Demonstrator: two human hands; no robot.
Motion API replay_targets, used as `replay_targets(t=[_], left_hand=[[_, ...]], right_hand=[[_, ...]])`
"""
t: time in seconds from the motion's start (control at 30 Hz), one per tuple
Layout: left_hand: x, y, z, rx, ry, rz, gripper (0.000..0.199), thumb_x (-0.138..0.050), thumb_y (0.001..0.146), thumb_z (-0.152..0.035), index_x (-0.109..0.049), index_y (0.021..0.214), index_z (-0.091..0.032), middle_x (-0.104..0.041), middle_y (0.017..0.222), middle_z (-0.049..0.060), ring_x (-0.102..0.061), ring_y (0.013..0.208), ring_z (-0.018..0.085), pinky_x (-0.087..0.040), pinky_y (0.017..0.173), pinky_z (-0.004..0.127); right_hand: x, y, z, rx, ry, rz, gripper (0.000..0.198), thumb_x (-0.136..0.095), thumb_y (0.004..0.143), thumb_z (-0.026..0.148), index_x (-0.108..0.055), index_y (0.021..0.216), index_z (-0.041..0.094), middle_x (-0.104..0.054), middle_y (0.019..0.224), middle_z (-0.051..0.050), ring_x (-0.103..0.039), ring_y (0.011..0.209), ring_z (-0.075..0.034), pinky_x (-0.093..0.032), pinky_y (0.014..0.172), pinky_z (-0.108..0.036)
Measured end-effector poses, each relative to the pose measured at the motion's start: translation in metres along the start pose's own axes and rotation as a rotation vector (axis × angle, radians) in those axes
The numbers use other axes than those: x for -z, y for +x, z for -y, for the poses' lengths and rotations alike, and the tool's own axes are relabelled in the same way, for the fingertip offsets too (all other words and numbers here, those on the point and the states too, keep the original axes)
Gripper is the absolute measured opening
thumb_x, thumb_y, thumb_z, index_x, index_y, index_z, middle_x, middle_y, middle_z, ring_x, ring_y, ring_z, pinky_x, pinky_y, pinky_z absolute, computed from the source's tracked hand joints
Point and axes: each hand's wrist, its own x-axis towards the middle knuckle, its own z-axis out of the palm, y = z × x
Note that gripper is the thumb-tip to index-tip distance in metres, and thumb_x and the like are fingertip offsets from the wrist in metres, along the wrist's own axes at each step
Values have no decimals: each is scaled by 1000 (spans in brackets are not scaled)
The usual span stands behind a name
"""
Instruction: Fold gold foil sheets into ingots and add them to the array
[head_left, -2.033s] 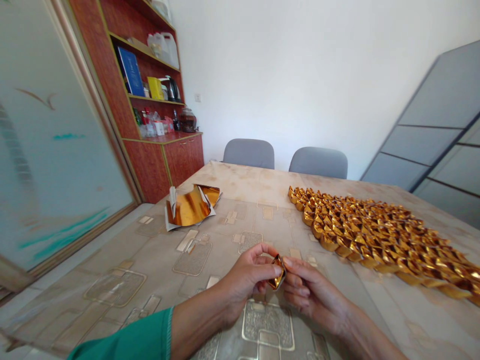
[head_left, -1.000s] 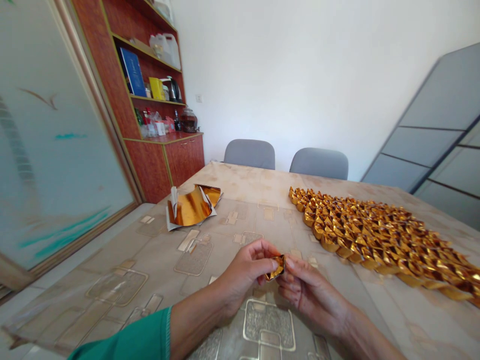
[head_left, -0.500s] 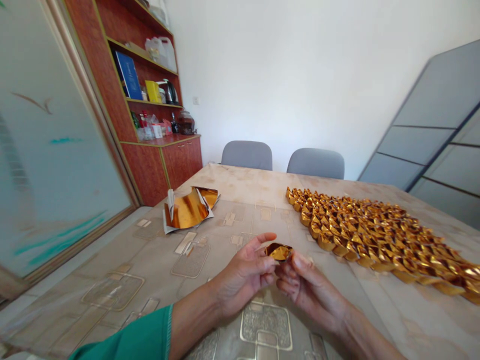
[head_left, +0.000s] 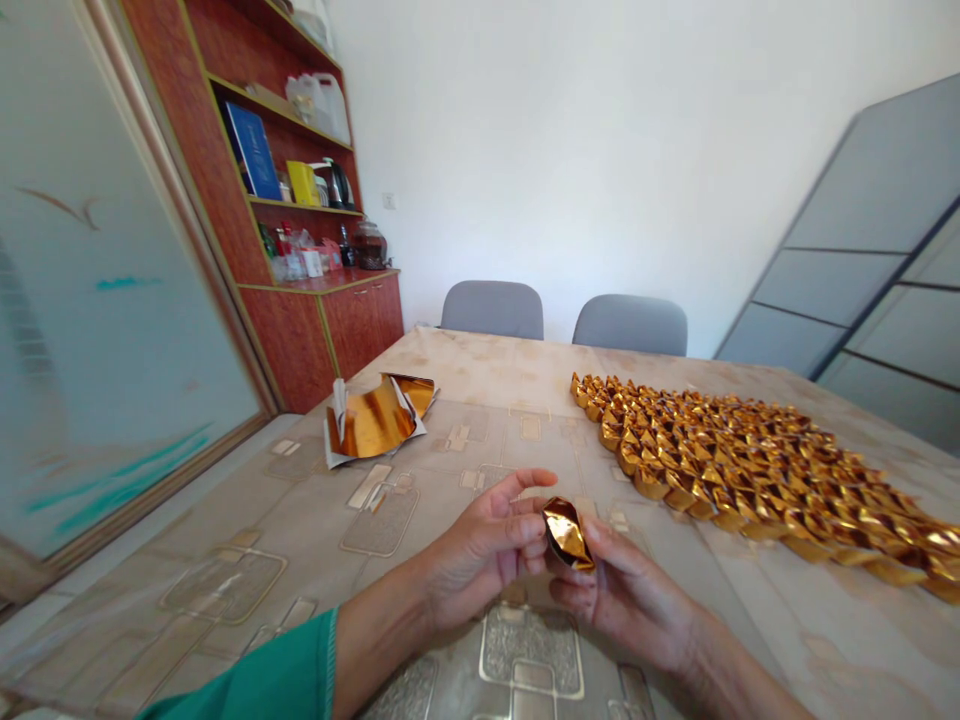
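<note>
A folded gold foil paper ingot point(head_left: 568, 533) is held above the table between my two hands, tilted so its shiny hollow faces me. My left hand point(head_left: 491, 540) touches its left end with thumb and curled fingers, while the index finger stretches out above. My right hand point(head_left: 626, 580) grips the right side between thumb and fingers. Some of the fingertips behind the ingot are hidden. To the right, many similar gold paper ingots point(head_left: 720, 450) stand packed in rows. Sheets of gold foil paper point(head_left: 375, 420) lie loosely curled at the left.
The table point(head_left: 465, 365) has a patterned cover. Two grey chairs point(head_left: 491, 310) point(head_left: 630, 323) stand at its far side. A red-brown cabinet point(head_left: 364, 325) with bottles, a kettle and a blue folder is at the back left, beside a frosted glass door point(head_left: 112, 300).
The paper ingot has turned from lying level to tilting down toward the right, and sits slightly lower. My right hand has shifted its hold on it; my left hand has barely moved.
</note>
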Motion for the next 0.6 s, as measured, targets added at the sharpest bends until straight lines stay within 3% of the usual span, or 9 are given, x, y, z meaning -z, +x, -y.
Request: replay_targets(t=[0.17, 0.33, 0.6], left_hand=[[0, 0, 3, 33, -47, -69, 39, -82, 72, -16, -62, 105, -18, -64, 81, -1, -52, 57, 4, -44, 62, 18], [2, 0, 7, 32, 22, -82, 29, -80, 75, -24, -66, 100, -19, -63, 77, -1, -48, 54, 3, -38, 56, 16], [-4, -3, -1, -30, 213, 8, 31, -74, 78, -38, -70, 102, -18, -64, 77, 3, -46, 54, 6, -32, 53, 19]], right_hand=[[0, -2, 0, 24, -111, 24, 33, -86, 69, 29, -70, 93, 13, -72, 89, -8, -64, 78, -14, -46, 62, -21], [1, -3, 1, 8, -150, 57, 35, -89, 65, 27, -70, 92, 14, -73, 87, -5, -67, 77, -14, -50, 72, -25], [-5, -3, 1, 6, -149, 81, 34, -83, 73, 29, -71, 99, 12, -73, 87, -9, -64, 74, -12, -44, 58, -18]])
